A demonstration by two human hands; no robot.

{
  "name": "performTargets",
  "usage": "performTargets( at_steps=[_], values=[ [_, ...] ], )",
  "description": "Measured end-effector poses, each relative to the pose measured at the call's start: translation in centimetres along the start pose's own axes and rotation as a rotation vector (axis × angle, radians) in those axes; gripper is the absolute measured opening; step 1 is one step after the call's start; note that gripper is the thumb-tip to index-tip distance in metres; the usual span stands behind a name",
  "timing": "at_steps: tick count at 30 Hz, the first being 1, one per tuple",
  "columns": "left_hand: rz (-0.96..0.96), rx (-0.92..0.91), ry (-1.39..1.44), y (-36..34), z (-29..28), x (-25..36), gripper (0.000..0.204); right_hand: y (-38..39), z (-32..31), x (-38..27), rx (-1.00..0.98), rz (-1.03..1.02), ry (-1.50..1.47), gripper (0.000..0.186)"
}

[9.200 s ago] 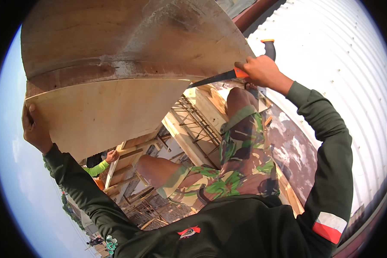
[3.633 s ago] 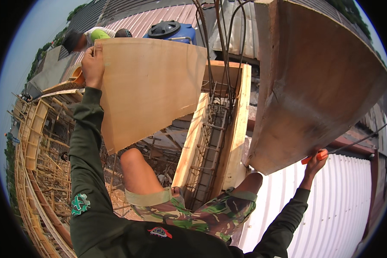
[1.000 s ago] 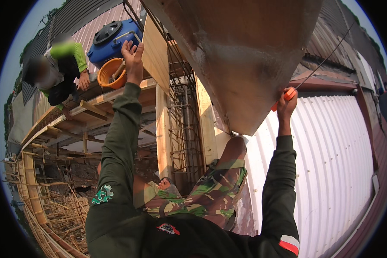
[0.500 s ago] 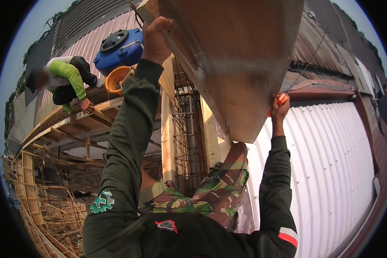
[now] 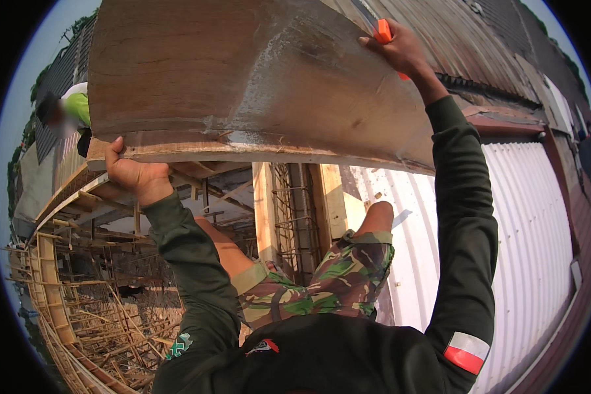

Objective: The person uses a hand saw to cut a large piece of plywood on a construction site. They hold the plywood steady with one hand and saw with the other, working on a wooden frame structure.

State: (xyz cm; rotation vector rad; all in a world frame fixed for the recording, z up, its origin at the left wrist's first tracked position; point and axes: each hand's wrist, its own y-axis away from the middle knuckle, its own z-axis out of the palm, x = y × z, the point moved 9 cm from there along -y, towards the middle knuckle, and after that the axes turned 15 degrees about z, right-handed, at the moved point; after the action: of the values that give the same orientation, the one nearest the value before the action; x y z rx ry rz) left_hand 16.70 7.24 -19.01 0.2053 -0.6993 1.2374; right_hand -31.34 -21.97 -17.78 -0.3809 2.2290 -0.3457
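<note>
A large weathered plywood panel (image 5: 322, 85) with a timber strip along its lower edge is held up crosswise in front of me. My left hand (image 5: 138, 176) is closed around the strip near the panel's left end, thumb up over the edge. My right hand (image 5: 404, 52) is up at the panel's far right edge, closed on the orange handle of a handsaw (image 5: 383, 31). Only a short length of its grey blade shows past the handle. The right thumb lies against the panel's edge. Most of the far side of the panel is hidden.
Below, between timber boards (image 5: 264, 210), stands a steel rebar cage (image 5: 285, 223). White corrugated roofing (image 5: 525, 262) lies to the right. Bamboo scaffolding (image 5: 105, 322) drops away at lower left. Partly behind the panel is a co-worker in a lime sleeve (image 5: 77, 108).
The panel has swung from lengthwise to crosswise, its near end now at the right. My left hand moved left and nearer; my right hand rose with the saw. The blue tank is now covered.
</note>
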Motion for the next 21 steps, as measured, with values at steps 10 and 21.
performTargets(
  at_steps=[10, 21],
  values=[
    [-0.157, 0.381, -0.184, 7.7, -23.1, -8.0, 0.060, 2.3, 15.6, -0.1, -0.438, 0.007, 0.203, 0.048],
    [-0.111, 0.422, -0.337, 8.0, -28.2, -8.1, 0.057, 3.6, 22.0, 4.4, -0.387, -0.017, 0.274, 0.046]
  ],
)
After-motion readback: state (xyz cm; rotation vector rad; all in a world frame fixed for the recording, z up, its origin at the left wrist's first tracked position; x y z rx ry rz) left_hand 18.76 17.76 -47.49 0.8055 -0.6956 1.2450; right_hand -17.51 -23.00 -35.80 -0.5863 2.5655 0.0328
